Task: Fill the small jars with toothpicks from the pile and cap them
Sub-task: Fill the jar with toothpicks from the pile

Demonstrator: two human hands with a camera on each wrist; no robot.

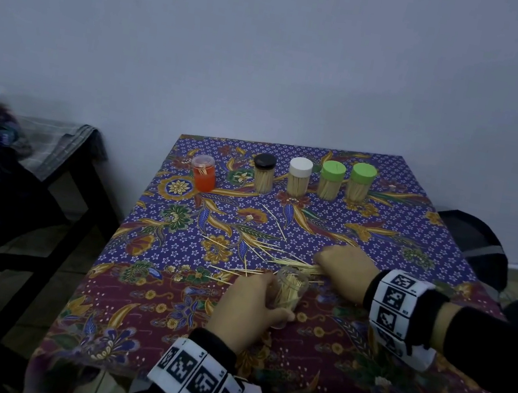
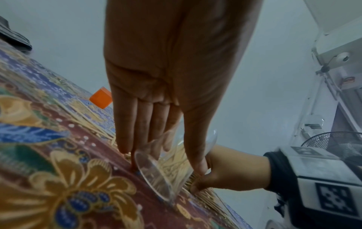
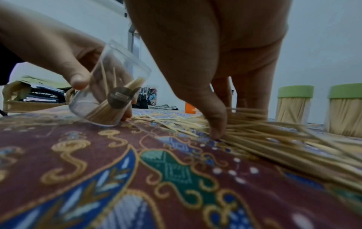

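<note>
My left hand (image 1: 249,304) grips a clear uncapped jar (image 1: 288,292), tilted on its bottom edge on the cloth and partly filled with toothpicks. In the right wrist view the same jar (image 3: 109,93) leans with its mouth toward the pile. My right hand (image 1: 341,267) pinches a bundle of toothpicks (image 3: 245,124) out of the loose pile (image 1: 261,255), thumb (image 3: 215,124) and fingers pressed down on the cloth. In the left wrist view, the jar (image 2: 160,167) sits between my fingers and thumb, beside my right hand (image 2: 231,170).
At the back of the patterned tablecloth (image 1: 164,300) stand an orange jar with a clear lid (image 1: 203,173) and filled jars capped black (image 1: 263,171), white (image 1: 299,175) and green (image 1: 331,179) (image 1: 362,181). A dark bench with clothes (image 1: 1,153) stands left.
</note>
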